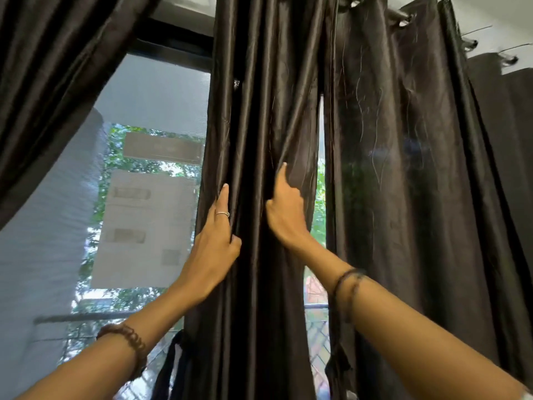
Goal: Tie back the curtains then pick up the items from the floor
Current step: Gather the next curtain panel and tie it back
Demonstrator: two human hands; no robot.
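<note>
Left hand [215, 241] grip pinching a curtain [259, 125] fold, right hand [285, 209] grip bunching folds just beside it, window [150, 174] left of both

Middle dark brown satin curtain panel [259, 125] hangs gathered in folds. Left hand [215, 243] grips its left folds, index finger extended upward. Right hand [284, 207] pinches folds near its right edge. Window mesh screen [150, 90] at left; second dark panel [403, 168] at right.

A home room at a window [161, 116]: dark satin eyelet curtains [259, 111] hang beside it, with buildings [144, 226] and trees beyond its mesh screen.
</note>
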